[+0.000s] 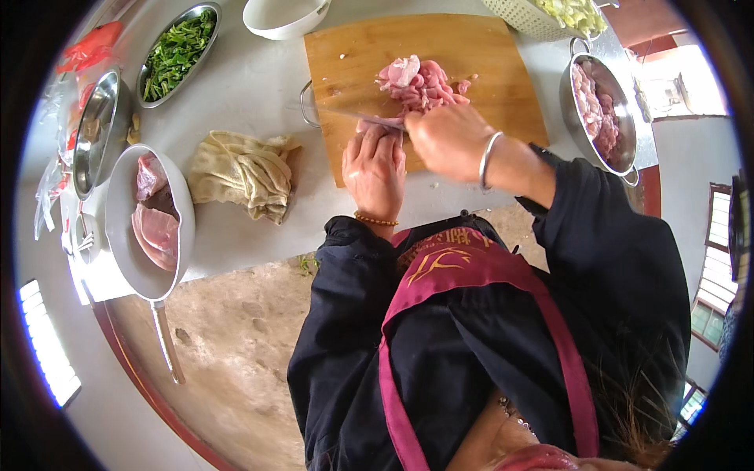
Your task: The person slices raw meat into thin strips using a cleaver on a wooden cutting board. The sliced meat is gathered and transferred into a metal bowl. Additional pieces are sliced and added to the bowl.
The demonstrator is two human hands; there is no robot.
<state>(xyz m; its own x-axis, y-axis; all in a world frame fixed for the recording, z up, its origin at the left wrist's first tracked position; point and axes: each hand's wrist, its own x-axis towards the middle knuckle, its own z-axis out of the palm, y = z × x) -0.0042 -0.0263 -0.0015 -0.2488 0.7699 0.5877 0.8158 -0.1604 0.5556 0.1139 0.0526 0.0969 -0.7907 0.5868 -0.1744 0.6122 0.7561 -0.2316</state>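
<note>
My right hand (449, 142) is closed around a kitchen knife, its handle hidden in the fist. The knife's blade (362, 116) points left and is blurred. Just in front of my left fingertips, the blade lies against a piece of raw meat (386, 122). With curled fingers, my left hand (375, 168) holds that piece down on the wooden cutting board (489, 53); most of it is hidden. Beyond the knife sits a heap of sliced pink raw meat (425, 82), with a pale chunk on top. A few small scraps lie near the heap.
Left of the board lies a crumpled cloth (244, 171). A white saucepan (179, 200) holds larger meat pieces, its handle overhanging the table edge. Chopped greens fill an oval dish (177, 56). At right stand a metal pan (627, 138) of cut meat and a colander (521, 17) of vegetables.
</note>
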